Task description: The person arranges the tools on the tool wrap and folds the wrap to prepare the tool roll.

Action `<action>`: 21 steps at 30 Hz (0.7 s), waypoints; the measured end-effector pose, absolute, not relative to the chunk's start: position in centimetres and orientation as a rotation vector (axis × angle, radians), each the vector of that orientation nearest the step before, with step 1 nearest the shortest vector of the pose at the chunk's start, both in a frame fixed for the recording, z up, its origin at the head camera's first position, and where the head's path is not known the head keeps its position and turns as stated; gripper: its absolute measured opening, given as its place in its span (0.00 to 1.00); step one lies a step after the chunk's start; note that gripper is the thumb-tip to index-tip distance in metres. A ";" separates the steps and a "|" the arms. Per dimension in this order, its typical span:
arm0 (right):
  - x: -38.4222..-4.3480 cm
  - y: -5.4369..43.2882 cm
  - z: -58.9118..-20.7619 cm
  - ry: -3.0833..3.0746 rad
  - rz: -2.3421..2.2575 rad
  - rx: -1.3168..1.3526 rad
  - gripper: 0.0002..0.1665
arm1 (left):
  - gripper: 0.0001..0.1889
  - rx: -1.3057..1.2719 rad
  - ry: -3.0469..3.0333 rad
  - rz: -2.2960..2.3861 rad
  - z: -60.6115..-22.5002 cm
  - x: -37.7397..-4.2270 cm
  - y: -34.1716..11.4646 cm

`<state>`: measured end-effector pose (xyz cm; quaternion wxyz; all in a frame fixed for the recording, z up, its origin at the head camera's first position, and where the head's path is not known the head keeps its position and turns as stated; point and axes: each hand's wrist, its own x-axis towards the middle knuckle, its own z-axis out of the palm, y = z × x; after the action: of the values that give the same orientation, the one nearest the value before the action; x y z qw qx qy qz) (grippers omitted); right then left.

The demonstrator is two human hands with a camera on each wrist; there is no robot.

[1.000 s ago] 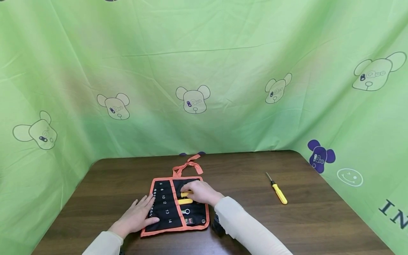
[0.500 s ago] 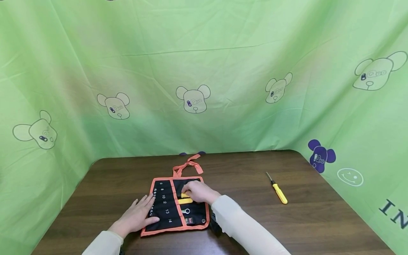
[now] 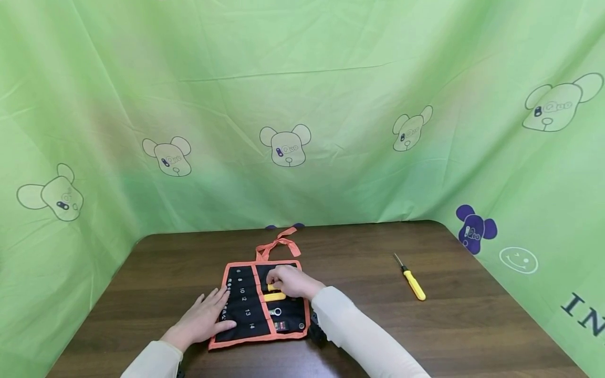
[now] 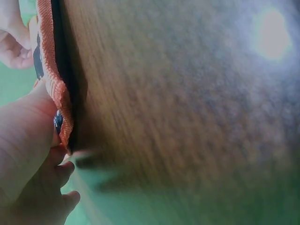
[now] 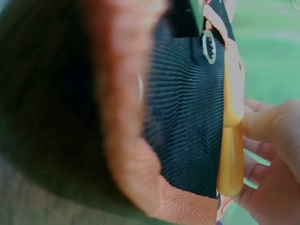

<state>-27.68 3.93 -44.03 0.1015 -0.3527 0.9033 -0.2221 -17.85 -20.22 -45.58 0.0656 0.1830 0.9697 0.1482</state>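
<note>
A black tool roll [image 3: 243, 326] with orange edging lies spread on the table, its pockets numbered. My left hand [image 3: 203, 319] rests on its left side, fingers stretched out. My right hand [image 3: 294, 282] reaches over the right side and pinches the yellow handle of a screwdriver [image 3: 270, 287], whose shaft is hidden in a pocket. Just below it, a second yellow handle [image 3: 274, 297] sticks out of another pocket. Seen from the right wrist, thumb and fingers are at the two yellow handles. A ring spanner [image 3: 277, 312] shows its ringed end lower down.
A loose screwdriver [image 3: 414, 283] with a yellow handle lies on the brown wooden table [image 3: 359, 252] at the right. Orange ties [image 3: 279, 243] trail from the roll's far edge. A green printed curtain [image 3: 331, 194] hangs behind and around the table.
My right hand has shifted slightly left toward the pockets, and less of the screwdriver's handle shows beyond its fingers. My left hand stays where it was.
</note>
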 end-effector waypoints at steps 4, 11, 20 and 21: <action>-27.6 4.0 -44.2 2.711 -0.577 -1.109 0.11 | 0.41 0.546 2.919 0.446 -45.6 -17.9 -20.2; -27.1 3.9 -43.9 2.768 -0.451 -1.265 0.14 | 0.40 0.533 2.916 0.439 -45.6 -18.1 -20.0; -27.1 3.4 -44.1 2.698 -0.562 -1.303 0.12 | 0.40 0.518 2.917 0.437 -45.8 -18.1 -20.1; -27.2 3.3 -44.1 2.690 -0.578 -1.303 0.12 | 0.40 0.516 2.915 0.438 -45.8 -18.1 -20.1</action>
<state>-27.17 3.28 -44.10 0.0488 -0.4274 0.8826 -0.1897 -18.06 -20.07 -45.77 0.0742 0.1720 0.9714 0.1460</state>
